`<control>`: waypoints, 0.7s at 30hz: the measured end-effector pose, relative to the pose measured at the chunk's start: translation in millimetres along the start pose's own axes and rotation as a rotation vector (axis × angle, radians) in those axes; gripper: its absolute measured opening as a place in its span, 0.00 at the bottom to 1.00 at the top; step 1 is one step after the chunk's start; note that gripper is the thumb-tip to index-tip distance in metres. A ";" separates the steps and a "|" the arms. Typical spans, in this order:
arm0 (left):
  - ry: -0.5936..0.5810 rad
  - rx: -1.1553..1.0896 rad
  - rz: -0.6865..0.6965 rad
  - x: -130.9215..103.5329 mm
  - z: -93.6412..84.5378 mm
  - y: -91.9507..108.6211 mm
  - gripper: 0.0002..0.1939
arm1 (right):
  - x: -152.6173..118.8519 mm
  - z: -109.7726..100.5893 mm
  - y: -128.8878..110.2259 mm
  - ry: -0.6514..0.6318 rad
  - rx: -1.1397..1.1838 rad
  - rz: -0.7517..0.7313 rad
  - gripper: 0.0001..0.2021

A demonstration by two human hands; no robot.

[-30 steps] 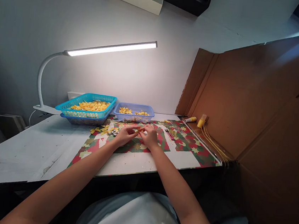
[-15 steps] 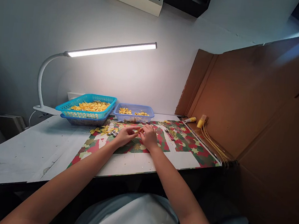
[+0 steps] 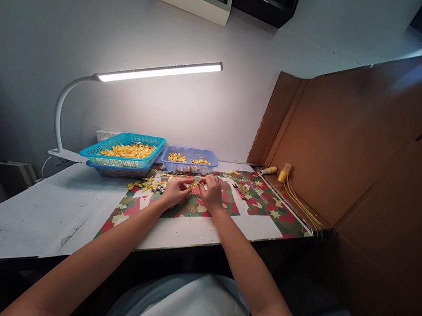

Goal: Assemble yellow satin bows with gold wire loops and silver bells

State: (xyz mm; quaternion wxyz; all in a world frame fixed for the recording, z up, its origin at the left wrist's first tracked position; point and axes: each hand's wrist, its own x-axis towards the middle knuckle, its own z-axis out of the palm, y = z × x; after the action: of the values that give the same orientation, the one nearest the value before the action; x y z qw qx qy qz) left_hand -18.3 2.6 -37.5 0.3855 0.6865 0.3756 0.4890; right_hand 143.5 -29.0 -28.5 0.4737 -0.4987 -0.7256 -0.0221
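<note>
My left hand (image 3: 176, 193) pinches a small yellow piece (image 3: 194, 185), which looks like a ribbon or petal shape, between thumb and fingertips. My right hand (image 3: 212, 193) is close on the other side, its thumb and fingertips drawn together at the same piece. What the right fingertips grip is too small to make out. A thin yellow wire or thread (image 3: 192, 208) hangs below the hands. Left of them lie loose yellow bow-like pieces (image 3: 138, 185) and some shiny silver bits (image 3: 160, 188).
A turquoise basket (image 3: 120, 160) of yellow pieces sits stacked on a darker one. Beside it is a blue-violet basket (image 3: 189, 167). Small golden beads (image 3: 244, 190) lie rightward on the patterned sheet (image 3: 279, 223). Yellow strands (image 3: 300, 205) run along the cardboard wall (image 3: 368, 134). A lamp (image 3: 159, 72) hangs above.
The right fingertips have shifted slightly, and more of the yellow piece shows between the hands. The left hand stays almost in place. The whole view has tilted a little.
</note>
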 end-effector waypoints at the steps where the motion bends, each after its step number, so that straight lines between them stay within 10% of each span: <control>1: 0.003 -0.006 0.002 0.0 -0.3 1.2 0.23 | 0.5 0.4 1.2 0.041 0.069 0.016 0.01; 21: 0.025 -0.018 0.168 -5.0 5.8 15.1 0.17 | 0.4 6.5 8.3 0.078 0.348 0.129 0.04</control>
State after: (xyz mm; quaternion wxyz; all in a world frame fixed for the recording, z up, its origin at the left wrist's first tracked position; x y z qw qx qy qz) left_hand -11.9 -9.2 -27.2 0.3447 0.7059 0.3170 0.5315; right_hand 145.3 -21.2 -35.4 0.5811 -0.4535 -0.6659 0.1150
